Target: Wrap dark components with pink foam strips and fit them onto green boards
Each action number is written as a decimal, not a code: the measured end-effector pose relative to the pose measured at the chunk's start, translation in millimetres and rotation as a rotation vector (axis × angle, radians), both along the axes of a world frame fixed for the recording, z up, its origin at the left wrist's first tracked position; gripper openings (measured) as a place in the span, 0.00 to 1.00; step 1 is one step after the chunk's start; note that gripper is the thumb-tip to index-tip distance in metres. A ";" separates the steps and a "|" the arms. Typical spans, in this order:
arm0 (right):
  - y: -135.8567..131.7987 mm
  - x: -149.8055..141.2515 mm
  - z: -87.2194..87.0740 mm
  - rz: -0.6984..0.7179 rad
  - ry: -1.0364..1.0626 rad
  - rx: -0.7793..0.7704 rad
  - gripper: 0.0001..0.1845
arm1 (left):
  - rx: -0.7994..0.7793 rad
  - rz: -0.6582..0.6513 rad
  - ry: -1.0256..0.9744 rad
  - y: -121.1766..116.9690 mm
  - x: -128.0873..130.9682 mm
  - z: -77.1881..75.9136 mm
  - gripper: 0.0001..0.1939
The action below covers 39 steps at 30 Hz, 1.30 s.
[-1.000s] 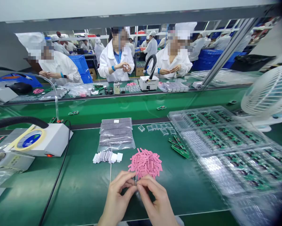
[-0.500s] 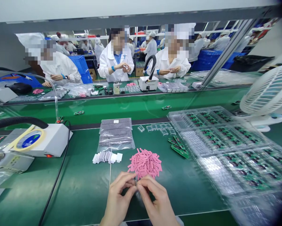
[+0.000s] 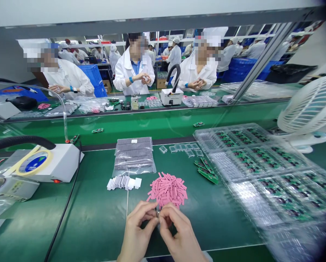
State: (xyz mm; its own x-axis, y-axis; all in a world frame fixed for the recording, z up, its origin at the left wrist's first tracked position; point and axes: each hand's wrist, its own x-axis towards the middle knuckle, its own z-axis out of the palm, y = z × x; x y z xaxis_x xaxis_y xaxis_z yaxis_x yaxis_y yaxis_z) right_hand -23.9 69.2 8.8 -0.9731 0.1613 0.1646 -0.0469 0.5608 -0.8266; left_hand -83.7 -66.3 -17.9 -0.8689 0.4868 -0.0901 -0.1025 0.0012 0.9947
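Note:
In front of me, both hands meet at the fingertips around one small thin part (image 3: 157, 214), dark along one edge and partly clear. Its kind cannot be made out, as fingers cover most of it. My left hand (image 3: 139, 229) pinches it between thumb and forefinger from the left. From the right, my right hand (image 3: 178, 229) is closed on it in the same way. Just beyond the fingertips lies a heap of pink strips (image 3: 168, 189). A row of white square pieces (image 3: 121, 182) is to its left.
A bag of dark strips (image 3: 134, 156), clear plastic frames (image 3: 186, 147) and loose circuit boards (image 3: 206, 171) lie farther back. Plastic trays of boards (image 3: 250, 163) and a fan (image 3: 310, 105) stand right. A white machine (image 3: 61, 163) with a black cable (image 3: 66, 203) is left. Co-workers (image 3: 135, 69) sit opposite.
My hands stay nearly in place, with slight finger movement at the small part. Behind the bench, the circuit boards on the green belt have shifted right. Co-workers' hands opposite have moved.

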 end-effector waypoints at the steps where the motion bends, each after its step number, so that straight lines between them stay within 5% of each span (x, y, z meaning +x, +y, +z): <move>1: -0.7 -0.1 -0.3 -0.005 0.011 0.017 0.09 | 0.010 0.006 -0.014 0.5 0.9 0.2 0.12; 9: 19.5 -1.3 -6.6 -0.108 0.055 0.081 0.08 | 0.073 0.116 -0.186 -2.2 1.5 3.4 0.15; 14: 36.2 5.5 -10.9 -0.216 0.188 0.472 0.07 | 0.067 0.263 -0.307 -13.4 0.5 -2.3 0.21; 17: 26.0 11.6 -16.7 -0.132 0.265 0.661 0.10 | 0.101 0.308 -0.338 -12.8 4.0 -1.7 0.24; 20: 11.9 20.5 -25.4 -0.016 0.262 0.694 0.13 | 0.112 0.316 -0.355 -10.8 6.4 1.7 0.25; 24: 9.4 33.3 -25.5 0.060 0.194 0.602 0.12 | 0.133 0.298 -0.395 -9.9 7.7 4.5 0.26; 32: 17.0 34.7 6.1 0.068 -0.054 0.317 0.21 | 0.256 0.079 -0.422 7.2 24.8 5.9 0.29; 36: 17.3 29.6 8.6 0.064 -0.071 0.045 0.12 | 0.267 0.036 -0.414 11.5 30.0 9.8 0.28; 39: 17.8 26.6 7.9 0.033 -0.110 -0.210 0.11 | 0.202 0.049 -0.269 9.0 27.7 7.9 0.18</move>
State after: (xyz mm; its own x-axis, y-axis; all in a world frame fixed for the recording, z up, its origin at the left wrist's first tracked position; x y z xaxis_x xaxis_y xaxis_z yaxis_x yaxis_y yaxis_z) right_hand 2.7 87.0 16.7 -0.9886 0.1484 0.0236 0.0343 0.3759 -0.9260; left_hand -56.0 -57.3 -10.0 -0.8501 0.4760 -0.2254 -0.3563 -0.2047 0.9117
